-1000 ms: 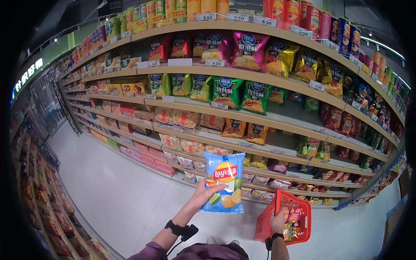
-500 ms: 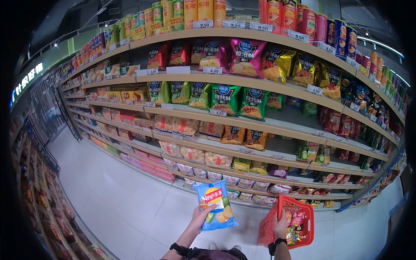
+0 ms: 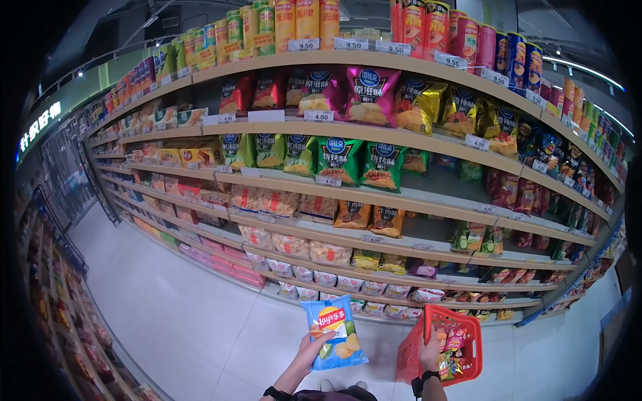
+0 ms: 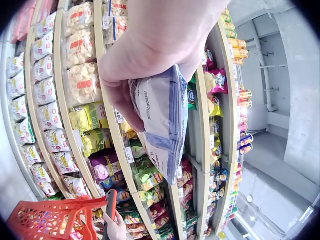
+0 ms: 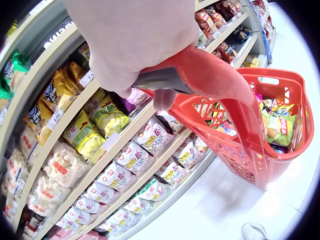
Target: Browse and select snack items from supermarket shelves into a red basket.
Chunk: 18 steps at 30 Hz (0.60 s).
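Observation:
A blue Lay's chip bag (image 3: 334, 334) is held by my left hand (image 3: 310, 350), the thumb across its front. In the left wrist view the bag (image 4: 162, 120) appears edge-on, and my fingers curl behind it. My right hand (image 3: 429, 349) grips the handle of a red plastic shopping basket (image 3: 473, 347). From the right wrist view, the fingers wrap under the red and dark grey handle (image 5: 210, 75). Several colourful snack bags (image 5: 280, 127) lie inside the basket.
Long curved shelves of snacks fill the front, with green chip bags (image 3: 338, 160), pink ones (image 3: 370, 93) and canisters (image 3: 307, 23) on top. Another shelf (image 3: 57, 307) runs along the left. Pale tiled floor (image 3: 187, 314) lies between them, and a shoe (image 5: 254, 231) shows below.
My left hand has lowered the chip bag toward my body, and the bag has tilted. The right hand keeps its grip on the basket, which has shifted only slightly.

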### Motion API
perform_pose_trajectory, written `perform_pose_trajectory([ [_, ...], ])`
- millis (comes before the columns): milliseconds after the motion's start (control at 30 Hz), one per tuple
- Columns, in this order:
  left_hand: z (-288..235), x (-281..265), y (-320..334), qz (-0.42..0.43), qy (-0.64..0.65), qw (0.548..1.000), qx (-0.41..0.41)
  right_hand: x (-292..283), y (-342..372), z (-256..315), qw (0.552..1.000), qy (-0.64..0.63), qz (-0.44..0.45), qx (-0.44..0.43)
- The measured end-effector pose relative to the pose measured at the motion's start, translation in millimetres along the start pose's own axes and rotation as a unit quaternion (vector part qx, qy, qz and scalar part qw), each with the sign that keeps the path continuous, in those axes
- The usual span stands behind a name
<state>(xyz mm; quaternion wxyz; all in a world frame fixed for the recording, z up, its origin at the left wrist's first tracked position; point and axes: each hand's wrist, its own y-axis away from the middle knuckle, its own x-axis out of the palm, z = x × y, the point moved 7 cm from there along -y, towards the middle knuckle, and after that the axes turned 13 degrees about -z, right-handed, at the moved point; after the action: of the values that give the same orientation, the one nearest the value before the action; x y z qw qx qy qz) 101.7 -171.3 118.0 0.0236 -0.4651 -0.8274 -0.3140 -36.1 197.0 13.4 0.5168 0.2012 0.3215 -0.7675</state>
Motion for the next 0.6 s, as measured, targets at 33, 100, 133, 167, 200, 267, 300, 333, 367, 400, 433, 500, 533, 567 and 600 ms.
perform_pose_trajectory([
  [33,2,0,-1,-0.002,-0.003,1.0,0.001,2,0,-3,1.0,0.006,0.001,0.002],
  [100,4,-2,-2,-0.011,0.001,1.0,0.007,7,-2,-11,1.0,0.008,-0.005,-0.004],
  [133,5,-5,-4,-0.02,0.007,1.0,0.01,11,-2,-16,1.0,0.006,-0.011,-0.011],
  [167,6,-8,-5,-0.027,0.014,0.999,0.013,12,-2,-21,1.0,0.004,-0.017,-0.017],
  [200,9,-11,-7,-0.031,0.025,0.999,0.014,11,-3,-21,1.0,-0.005,-0.011,-0.006],
  [267,12,-21,-9,-0.039,0.049,0.998,0.015,12,-3,-18,1.0,-0.022,0.002,0.016],
  [300,12,-25,-7,-0.045,0.054,0.998,0.009,11,-4,-18,1.0,-0.008,-0.005,-0.001],
  [333,12,-28,-8,-0.05,0.056,0.997,0.011,13,-5,-21,1.0,0.006,-0.012,-0.018],
  [367,13,-32,-9,-0.055,0.057,0.997,0.013,15,-6,-23,0.999,0.02,-0.019,-0.034],
  [400,14,-37,-9,-0.061,0.058,0.996,0.015,19,-7,-29,1.0,0.017,-0.013,-0.014],
  [433,16,-42,-12,-0.062,0.074,0.995,0.02,22,-8,-35,1.0,0.015,-0.006,0.005],
  [500,13,-51,-14,-0.09,0.087,0.992,0.034,29,-9,-52,0.997,0.031,0.024,0.071],
  [533,11,-55,-15,-0.104,0.093,0.989,0.042,33,-9,-63,0.991,0.049,0.048,0.115],
  [567,10,-58,-16,-0.114,0.1,0.987,0.051,36,-8,-74,0.982,0.067,0.071,0.159],
  [600,8,-59,-16,-0.113,0.102,0.987,0.057,38,-11,-76,0.985,0.072,0.067,0.142],
])
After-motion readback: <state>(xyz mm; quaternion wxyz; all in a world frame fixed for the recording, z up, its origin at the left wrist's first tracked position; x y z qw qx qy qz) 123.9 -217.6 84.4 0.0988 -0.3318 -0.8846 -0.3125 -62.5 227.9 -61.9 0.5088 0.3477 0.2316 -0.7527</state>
